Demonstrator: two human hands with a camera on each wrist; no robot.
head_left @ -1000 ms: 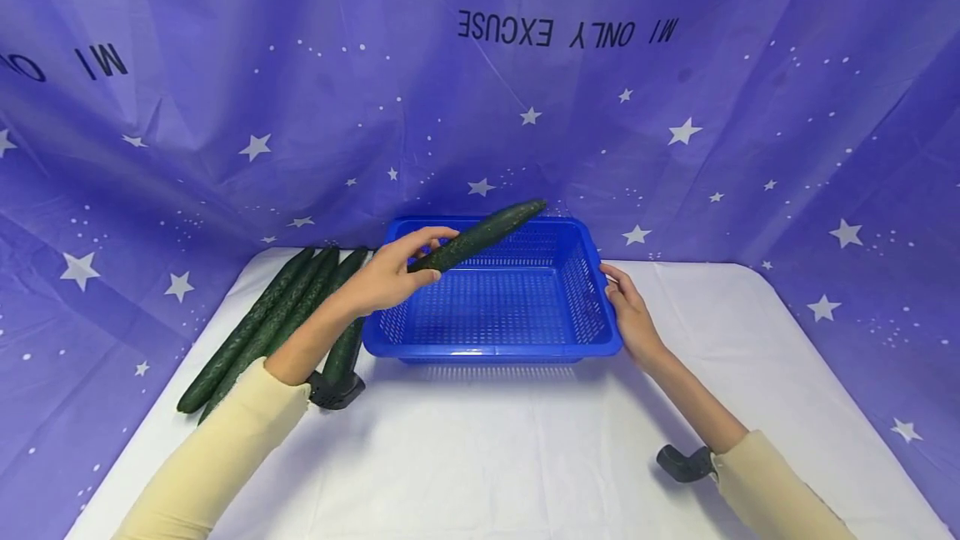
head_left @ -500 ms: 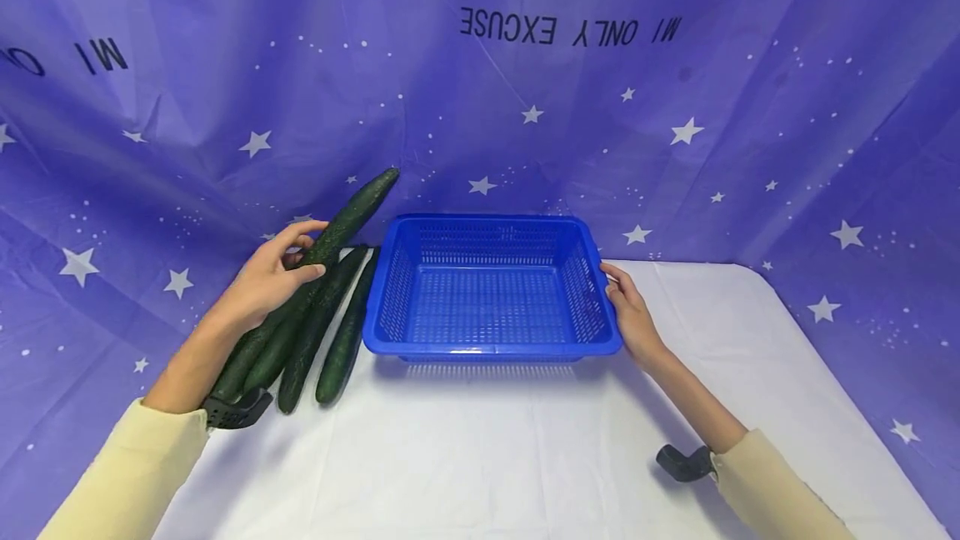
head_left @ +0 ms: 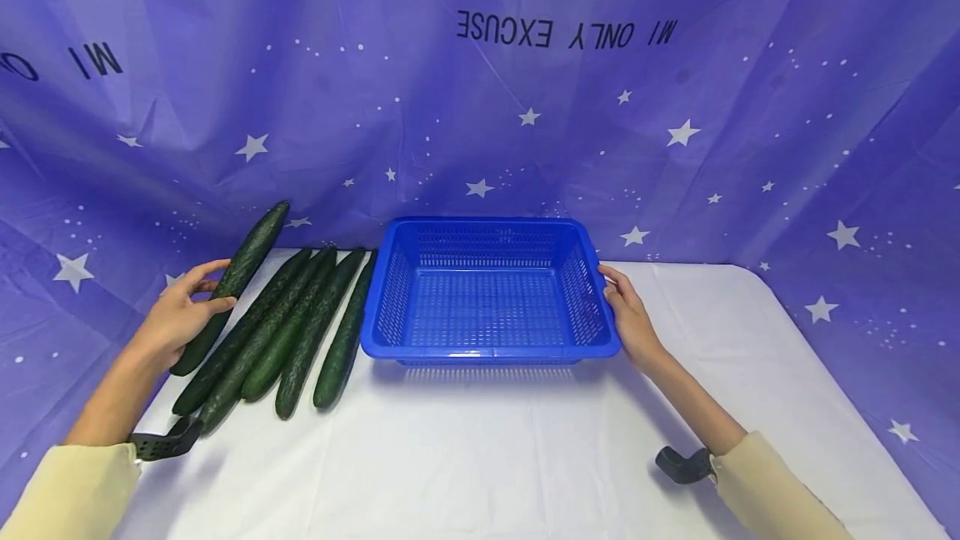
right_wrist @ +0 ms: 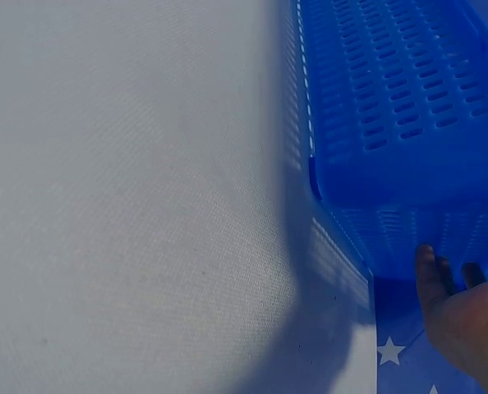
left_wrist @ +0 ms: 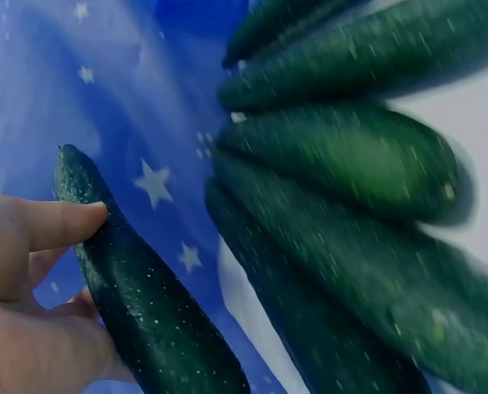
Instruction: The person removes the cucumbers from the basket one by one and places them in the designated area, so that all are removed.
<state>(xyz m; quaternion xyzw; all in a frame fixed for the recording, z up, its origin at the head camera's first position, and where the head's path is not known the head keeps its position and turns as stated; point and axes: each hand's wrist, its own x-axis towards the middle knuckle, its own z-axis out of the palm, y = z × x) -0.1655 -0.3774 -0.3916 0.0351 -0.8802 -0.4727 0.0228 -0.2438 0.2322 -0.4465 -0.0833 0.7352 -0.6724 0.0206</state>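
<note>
My left hand (head_left: 176, 315) pinches a dark green cucumber (head_left: 255, 244) between thumb and fingers, at the far left of a row of cucumbers. The held cucumber (left_wrist: 154, 304) is tilted, with its far end in front of the backdrop. Several more cucumbers (head_left: 300, 348) lie side by side on the table, to the right of that hand. At the middle stands a blue perforated plastic basket (head_left: 491, 352) with nothing in it. My right hand (head_left: 630, 319) holds its right side by the rim; in the right wrist view the thumb lies against the basket wall (right_wrist: 408, 172).
A white cloth covers the table (head_left: 480, 457). Behind and at both sides hangs a purple backdrop (head_left: 420, 123) with stars and lettering. The rightmost cucumber (head_left: 345, 348) lies close to the basket's left side. Each wrist carries a black camera mount (head_left: 686, 465).
The left hand has carried its cucumber from over the basket leftward across the row to the far left side, lowering it. The right hand and the basket have stayed in place.
</note>
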